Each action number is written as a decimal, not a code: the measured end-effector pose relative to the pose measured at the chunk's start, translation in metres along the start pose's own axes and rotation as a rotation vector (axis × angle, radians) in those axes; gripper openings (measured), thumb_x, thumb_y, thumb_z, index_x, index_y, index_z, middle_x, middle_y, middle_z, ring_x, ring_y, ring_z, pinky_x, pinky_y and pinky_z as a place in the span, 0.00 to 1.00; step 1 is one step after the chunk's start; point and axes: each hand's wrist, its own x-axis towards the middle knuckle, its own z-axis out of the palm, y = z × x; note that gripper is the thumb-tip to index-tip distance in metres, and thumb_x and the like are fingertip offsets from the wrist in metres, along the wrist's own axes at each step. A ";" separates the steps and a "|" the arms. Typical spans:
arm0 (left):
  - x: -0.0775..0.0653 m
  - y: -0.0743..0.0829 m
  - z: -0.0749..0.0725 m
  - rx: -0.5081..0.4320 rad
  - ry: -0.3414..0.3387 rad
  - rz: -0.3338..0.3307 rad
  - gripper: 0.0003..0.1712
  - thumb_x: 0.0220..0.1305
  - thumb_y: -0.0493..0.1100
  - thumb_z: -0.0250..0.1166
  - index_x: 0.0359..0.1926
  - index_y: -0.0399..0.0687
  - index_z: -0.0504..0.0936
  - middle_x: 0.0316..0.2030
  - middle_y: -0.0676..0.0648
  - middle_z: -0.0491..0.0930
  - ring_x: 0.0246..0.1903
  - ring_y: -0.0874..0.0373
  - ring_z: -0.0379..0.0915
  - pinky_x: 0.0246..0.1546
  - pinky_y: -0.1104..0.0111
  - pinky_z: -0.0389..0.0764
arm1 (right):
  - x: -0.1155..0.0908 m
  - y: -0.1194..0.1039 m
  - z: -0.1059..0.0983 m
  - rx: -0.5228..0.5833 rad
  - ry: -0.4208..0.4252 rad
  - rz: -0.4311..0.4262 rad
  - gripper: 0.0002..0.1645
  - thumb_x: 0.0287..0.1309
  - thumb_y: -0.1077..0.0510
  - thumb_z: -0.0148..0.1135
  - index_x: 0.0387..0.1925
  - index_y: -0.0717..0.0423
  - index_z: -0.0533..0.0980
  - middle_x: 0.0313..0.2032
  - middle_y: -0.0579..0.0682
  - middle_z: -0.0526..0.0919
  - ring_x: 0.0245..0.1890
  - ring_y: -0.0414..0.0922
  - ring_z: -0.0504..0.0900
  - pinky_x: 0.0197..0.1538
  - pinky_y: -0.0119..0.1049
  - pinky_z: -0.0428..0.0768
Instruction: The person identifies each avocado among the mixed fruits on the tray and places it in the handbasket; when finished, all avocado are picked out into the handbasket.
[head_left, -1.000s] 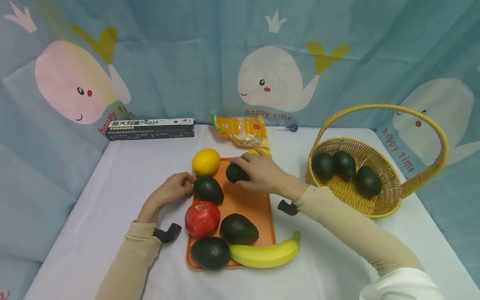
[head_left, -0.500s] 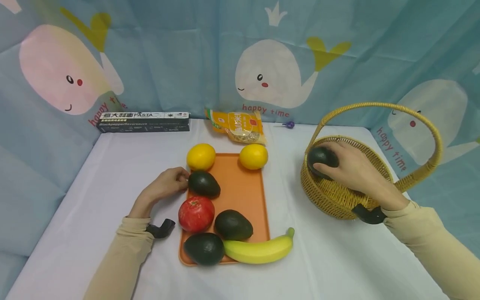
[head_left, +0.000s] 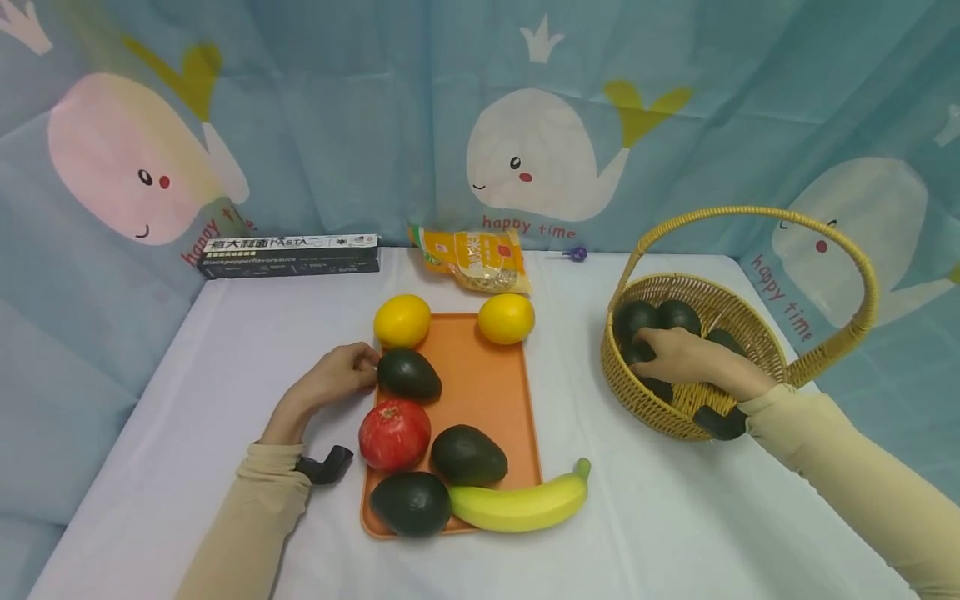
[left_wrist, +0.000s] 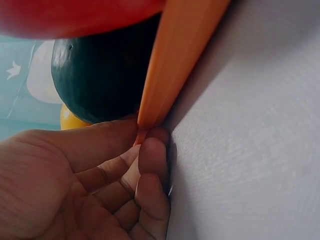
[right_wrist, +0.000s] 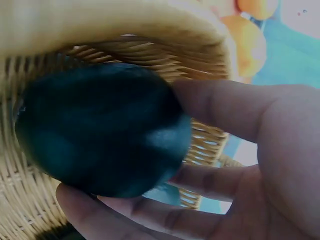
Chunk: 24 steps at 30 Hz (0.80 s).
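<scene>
My left hand (head_left: 341,373) pinches the left rim of an orange tray (head_left: 487,383) between thumb and fingers, as the left wrist view shows. Close to it on the tray lies a dark green avocado (head_left: 408,374). Inside the wicker basket (head_left: 622,392) on the right, my right hand (head_left: 686,360) grips an avocado (right_wrist: 100,130), its thumb on one side and fingers on the other. Other avocados (head_left: 679,315) lie around that hand, partly hidden by it.
The tray also bears a red pomegranate (head_left: 394,435), two avocados (head_left: 469,455), a banana (head_left: 521,507) overhanging its right edge, and two yellow lemons (head_left: 507,318) at its far corners. Behind stand a pasta box (head_left: 292,256) and an orange food bag (head_left: 476,258). The basket's handle (head_left: 750,210) arches overhead.
My right hand has carried an avocado from the tray rightward into the basket, and has since sunk lower there. The left hand stays at the tray's rim.
</scene>
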 end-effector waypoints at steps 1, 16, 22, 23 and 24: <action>0.000 0.000 0.001 0.001 0.004 -0.002 0.19 0.58 0.37 0.57 0.50 0.31 0.75 0.27 0.45 0.77 0.29 0.55 0.70 0.34 0.67 0.70 | 0.000 -0.001 -0.001 -0.003 -0.011 -0.008 0.37 0.64 0.47 0.57 0.64 0.71 0.65 0.57 0.70 0.77 0.54 0.63 0.79 0.54 0.56 0.77; 0.002 0.000 -0.003 0.013 0.008 0.015 0.17 0.59 0.36 0.57 0.48 0.31 0.75 0.27 0.44 0.77 0.28 0.55 0.70 0.33 0.67 0.70 | -0.003 -0.090 -0.014 0.004 0.404 -0.189 0.14 0.60 0.54 0.61 0.45 0.55 0.80 0.34 0.50 0.86 0.26 0.42 0.78 0.30 0.37 0.76; 0.002 -0.001 0.000 0.004 -0.001 0.007 0.19 0.58 0.37 0.58 0.50 0.30 0.75 0.27 0.45 0.77 0.28 0.55 0.70 0.34 0.67 0.70 | 0.037 -0.152 0.011 0.018 0.354 -0.489 0.23 0.60 0.55 0.63 0.57 0.54 0.75 0.53 0.52 0.79 0.44 0.46 0.80 0.50 0.41 0.81; 0.002 -0.001 0.000 0.005 -0.001 0.009 0.19 0.58 0.37 0.58 0.49 0.30 0.75 0.26 0.45 0.77 0.28 0.55 0.70 0.34 0.67 0.70 | 0.044 -0.161 0.014 0.012 0.331 -0.532 0.25 0.61 0.55 0.63 0.59 0.54 0.74 0.55 0.53 0.78 0.47 0.47 0.79 0.54 0.41 0.79; 0.002 -0.001 0.001 0.006 0.002 0.007 0.19 0.58 0.37 0.58 0.49 0.31 0.75 0.26 0.45 0.77 0.28 0.55 0.70 0.34 0.67 0.70 | 0.050 -0.169 0.018 0.002 0.309 -0.566 0.27 0.61 0.55 0.63 0.61 0.52 0.72 0.58 0.53 0.76 0.51 0.47 0.78 0.58 0.42 0.78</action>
